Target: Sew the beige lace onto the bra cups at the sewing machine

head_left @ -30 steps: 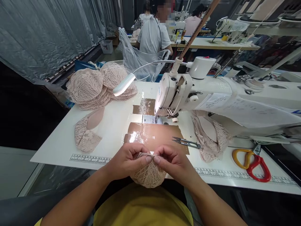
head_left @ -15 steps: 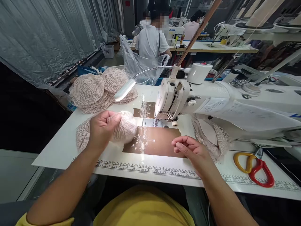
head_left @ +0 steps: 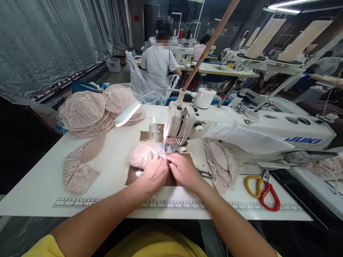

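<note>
A beige lace bra cup point(head_left: 143, 154) lies on the brown plate point(head_left: 132, 175) just in front of the sewing machine's needle area point(head_left: 168, 147), its smooth inner side partly showing. My left hand point(head_left: 157, 171) is closed on the cup's right edge. Against it, the fingers of my right hand point(head_left: 183, 169) pinch the same edge; the exact grip is partly hidden. From beside my right wrist juts a small dark metal tool point(head_left: 205, 174); whether the hand touches it, I cannot tell.
Lace cups are stacked point(head_left: 83, 112) at the back left. One lace piece point(head_left: 80, 167) lies front left, another point(head_left: 222, 160) right of my hands. Scissors point(head_left: 262, 189) with yellow and red handles rest near the front right. A lamp point(head_left: 127, 113) overhangs the table. A co-worker point(head_left: 160, 59) sits ahead.
My left hand has brought the lace cup rightward and down onto the brown plate. My right hand has moved in to meet it at the edge. The camera view has shifted.
</note>
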{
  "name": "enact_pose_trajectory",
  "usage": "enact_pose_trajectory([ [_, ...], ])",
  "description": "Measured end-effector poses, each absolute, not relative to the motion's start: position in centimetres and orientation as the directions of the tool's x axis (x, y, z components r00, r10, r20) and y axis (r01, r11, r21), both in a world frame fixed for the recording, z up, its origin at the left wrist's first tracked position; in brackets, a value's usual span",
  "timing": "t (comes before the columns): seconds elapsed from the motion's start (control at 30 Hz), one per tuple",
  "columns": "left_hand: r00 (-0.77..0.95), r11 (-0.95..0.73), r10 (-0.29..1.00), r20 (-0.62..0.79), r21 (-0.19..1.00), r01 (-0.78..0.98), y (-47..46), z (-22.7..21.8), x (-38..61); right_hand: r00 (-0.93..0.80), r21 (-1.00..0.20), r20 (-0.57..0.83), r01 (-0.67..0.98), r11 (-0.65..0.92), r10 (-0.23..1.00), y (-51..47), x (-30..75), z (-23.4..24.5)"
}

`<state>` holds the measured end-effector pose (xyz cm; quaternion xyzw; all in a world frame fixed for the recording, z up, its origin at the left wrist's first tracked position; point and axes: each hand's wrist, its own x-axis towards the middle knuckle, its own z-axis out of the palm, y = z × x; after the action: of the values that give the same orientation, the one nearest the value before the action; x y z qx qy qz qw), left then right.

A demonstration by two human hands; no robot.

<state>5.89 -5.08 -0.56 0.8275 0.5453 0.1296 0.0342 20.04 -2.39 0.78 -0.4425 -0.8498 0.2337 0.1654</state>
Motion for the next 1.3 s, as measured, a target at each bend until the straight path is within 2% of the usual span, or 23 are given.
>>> enact_pose_trajectory([
  [0.13,0.451,-0.477,0.879,0.157,0.252,0.842,-5.0,1.4,3.9,-0.599,-0.289,0.014,0.764,0.577,0.801,-2.7,19.3,0.5],
  [0.2,0.506,-0.524,0.85,0.147,0.332,0.784,-4.4,2.4,2.3,-0.611,-0.191,-0.019,0.779,0.597,0.791,-2.9,19.2,0.6],
  [0.3,0.52,-0.518,0.84,0.158,0.519,0.68,-3.2,3.0,0.4,-0.601,-0.104,-0.075,0.798,0.593,0.796,-3.0,19.1,0.9],
  [0.37,0.505,-0.501,0.846,0.169,0.575,0.647,-2.6,2.6,-0.1,-0.587,-0.07,-0.104,0.809,0.583,0.803,-3.0,19.0,1.1],
  [0.47,0.505,-0.522,0.841,0.195,0.539,0.662,-2.4,0.9,0.1,-0.567,-0.04,-0.126,0.823,0.567,0.814,-3.0,18.9,1.0],
  [0.63,0.56,-0.623,0.782,0.275,0.314,0.716,-2.3,-1.2,0.7,-0.545,-0.025,-0.095,0.838,0.545,0.833,-2.7,18.8,0.4],
  [0.73,0.596,-0.661,0.748,0.292,0.245,0.709,-1.5,-1.4,0.6,-0.525,-0.038,-0.099,0.851,0.524,0.845,-2.3,18.7,0.4],
  [1.03,0.613,-0.688,0.722,0.321,0.24,0.685,0.6,-2.1,0.1,-0.483,-0.061,-0.129,0.875,0.479,0.866,-1.4,18.4,0.9],
  [1.3,0.623,-0.707,0.703,0.342,0.238,0.666,1.1,-2.6,-0.1,-0.512,-0.06,-0.031,0.858,0.51,0.859,-1.6,18.8,-0.1],
])
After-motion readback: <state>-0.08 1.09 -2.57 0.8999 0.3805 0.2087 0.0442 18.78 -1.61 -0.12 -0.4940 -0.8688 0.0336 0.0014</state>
